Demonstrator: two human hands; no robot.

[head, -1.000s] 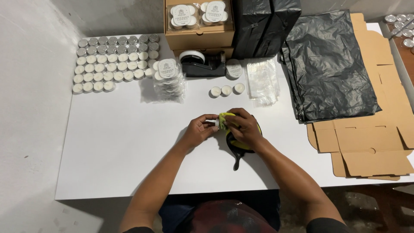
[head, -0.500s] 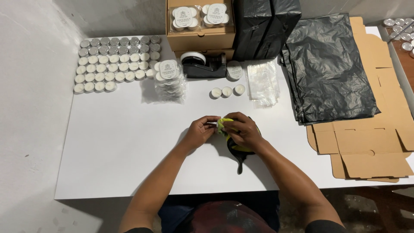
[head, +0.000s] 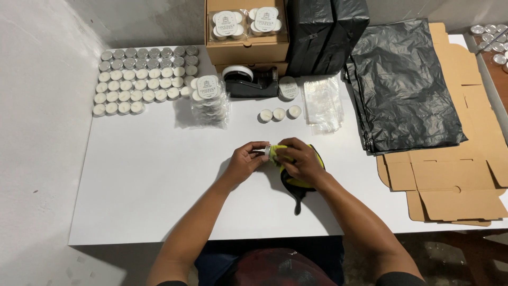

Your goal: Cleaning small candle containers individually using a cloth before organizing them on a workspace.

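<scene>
Mid-table, seen from above: a person's two hands meet over a white table [head: 132, 175], working a small tealight candle [head: 267, 153] w/ a yellow-green cloth [head: 280, 152].

L to R: rows of tealight candles [head: 143, 79] in round silver metal cups, white wax tops, packed tight at the far left corner. Next, a clear plastic stack of packed tealights [head: 207, 100] w/ a round white label on top. The left hand [head: 244, 161] pinches the small candle, fingers closed on its rim; the candle shows only as a small pale disc between both hands, near table centre. The right hand [head: 299, 161] presses the cloth to it, fingers clenched on the fabric; a black-and-yellow glove-like piece [head: 296, 185] lies under that wrist, exact kind unclear.

Behind: black tape dispenser [head: 251, 82], three loose tealights [head: 279, 113], crinkled clear plastic bags [head: 323, 103], an open brown cardboard box [head: 246, 50] holding two packs. Far right: glossy black plastic bags [head: 407, 85], creased, over flat brown cardboard blanks [head: 450, 180].
</scene>
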